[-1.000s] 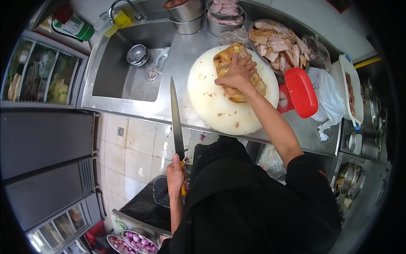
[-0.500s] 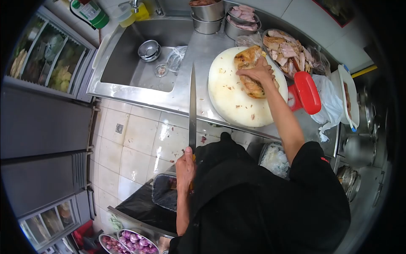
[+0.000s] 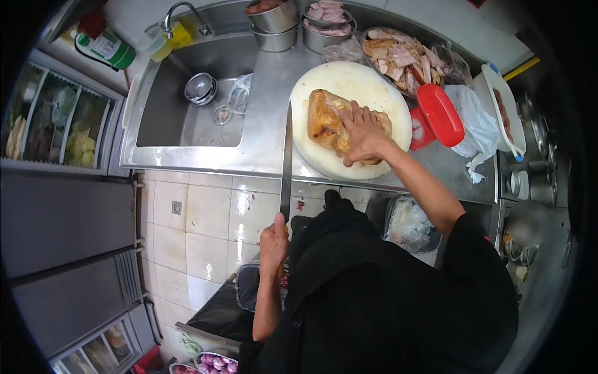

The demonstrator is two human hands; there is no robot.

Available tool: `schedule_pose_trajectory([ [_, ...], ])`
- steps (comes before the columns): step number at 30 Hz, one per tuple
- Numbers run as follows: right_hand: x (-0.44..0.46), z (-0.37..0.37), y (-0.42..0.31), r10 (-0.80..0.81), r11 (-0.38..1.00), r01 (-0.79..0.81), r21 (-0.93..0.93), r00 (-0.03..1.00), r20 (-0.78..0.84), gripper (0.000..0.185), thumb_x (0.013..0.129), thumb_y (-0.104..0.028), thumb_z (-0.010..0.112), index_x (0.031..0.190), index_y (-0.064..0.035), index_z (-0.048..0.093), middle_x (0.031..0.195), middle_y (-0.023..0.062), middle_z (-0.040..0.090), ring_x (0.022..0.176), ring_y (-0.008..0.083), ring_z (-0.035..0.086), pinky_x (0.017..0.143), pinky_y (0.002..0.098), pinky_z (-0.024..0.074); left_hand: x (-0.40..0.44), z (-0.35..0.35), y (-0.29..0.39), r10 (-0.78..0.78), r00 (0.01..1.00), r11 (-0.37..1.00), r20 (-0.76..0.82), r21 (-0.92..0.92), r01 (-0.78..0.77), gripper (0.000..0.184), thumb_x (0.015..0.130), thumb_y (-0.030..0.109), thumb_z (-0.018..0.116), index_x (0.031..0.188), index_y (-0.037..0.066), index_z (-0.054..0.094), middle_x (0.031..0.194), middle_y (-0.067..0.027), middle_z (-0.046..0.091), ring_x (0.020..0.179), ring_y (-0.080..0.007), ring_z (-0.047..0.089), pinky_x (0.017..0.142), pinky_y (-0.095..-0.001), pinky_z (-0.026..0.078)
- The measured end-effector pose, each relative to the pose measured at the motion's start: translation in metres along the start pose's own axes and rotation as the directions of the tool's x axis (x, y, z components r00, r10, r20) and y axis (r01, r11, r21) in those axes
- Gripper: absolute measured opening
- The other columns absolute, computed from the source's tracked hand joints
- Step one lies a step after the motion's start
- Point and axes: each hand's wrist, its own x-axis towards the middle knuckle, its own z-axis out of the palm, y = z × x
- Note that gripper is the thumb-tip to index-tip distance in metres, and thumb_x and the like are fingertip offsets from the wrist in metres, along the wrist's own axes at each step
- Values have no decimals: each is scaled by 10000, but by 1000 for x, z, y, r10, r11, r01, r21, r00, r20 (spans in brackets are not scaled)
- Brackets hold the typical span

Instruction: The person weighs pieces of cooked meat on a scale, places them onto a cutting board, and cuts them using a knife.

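My left hand (image 3: 274, 243) is closed around the handle of a long knife (image 3: 286, 162), low in front of the counter. The blade points up, its tip beside the left edge of the round white cutting board (image 3: 374, 81). On the board lies a large browned piece of meat (image 3: 325, 121). My right hand (image 3: 367, 137) rests on the right part of the meat, palm down with fingers spread, hiding some of it. Small scraps are scattered on the board.
Left of the board is a sink (image 3: 168, 112) with small bowls. Behind it stand metal pots (image 3: 275, 38) and a tray of cut meat (image 3: 398, 56). A red scale (image 3: 441, 115), a white plastic bag (image 3: 476, 128) and a white tub (image 3: 506, 112) are at the right.
The meat has shifted toward the board's near side and turned, with my right hand still on it. My left hand has kept the knife, its tip now beside the board. The view has swung too.
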Motion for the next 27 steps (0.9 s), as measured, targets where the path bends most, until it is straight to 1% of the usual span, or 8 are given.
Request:
schedule_pose_trajectory([
  [2,-1,3,-4,46,997,-44,-65,999,23,1294,522,-317,833,1570,-61,118,1553,370,121,1436,537,183,1179,586,190,1,1,10,-52,998,999,25,15,52,786,1005,617,377,700,-68,612,592,-132,552,565,-204,527,570,-371,427],
  [5,5,-12,10,-69,998,68,18,997,31,1251,487,-195,814,1551,-31,177,1485,374,300,1393,463,343,1138,467,336,3,5,26,-78,996,997,45,3,78,778,1008,613,375,674,-55,591,560,-105,523,521,-195,506,523,-366,410],
  [9,46,-97,53,-197,939,46,340,885,423,1205,486,-139,781,1545,-5,222,1180,253,637,1064,336,634,904,333,504,9,12,46,-111,992,994,60,-13,112,757,1013,608,372,655,-26,584,536,-77,503,459,-177,485,450,-351,377],
  [12,72,-121,67,-103,954,32,298,969,224,1063,500,-145,757,1467,24,350,1170,252,625,1097,347,613,938,368,493,16,20,59,-105,993,994,58,5,105,757,1013,609,375,655,-26,579,530,-68,487,471,-157,492,463,-342,387],
  [15,75,-114,66,-132,968,162,193,978,-162,1026,509,-178,787,1431,21,383,1178,252,623,1097,357,616,934,405,503,28,31,60,-52,998,998,43,46,50,777,1015,609,364,669,-53,580,552,-134,523,521,-239,533,543,-386,442],
  [18,81,-95,52,-108,993,85,-86,941,-321,973,515,-231,824,1369,17,431,1204,250,613,1098,365,621,908,431,519,36,38,61,-15,1000,976,24,219,10,797,1019,600,340,731,-92,612,669,-270,604,681,-418,611,700,-473,481],
  [21,83,-101,41,-75,997,66,-50,978,-196,929,510,-278,846,1307,17,469,1117,231,656,1026,369,651,857,442,531,33,41,70,-27,1000,962,6,272,24,787,1034,565,304,812,-109,643,843,-373,619,885,-555,586,831,-541,453],
  [27,86,-120,45,-127,992,125,-27,989,-73,842,483,-252,819,1216,54,538,904,223,702,918,397,678,817,449,529,10,34,120,44,999,965,-15,259,-38,727,1059,489,298,862,-120,642,892,-400,610,948,-569,576,849,-559,445],
])
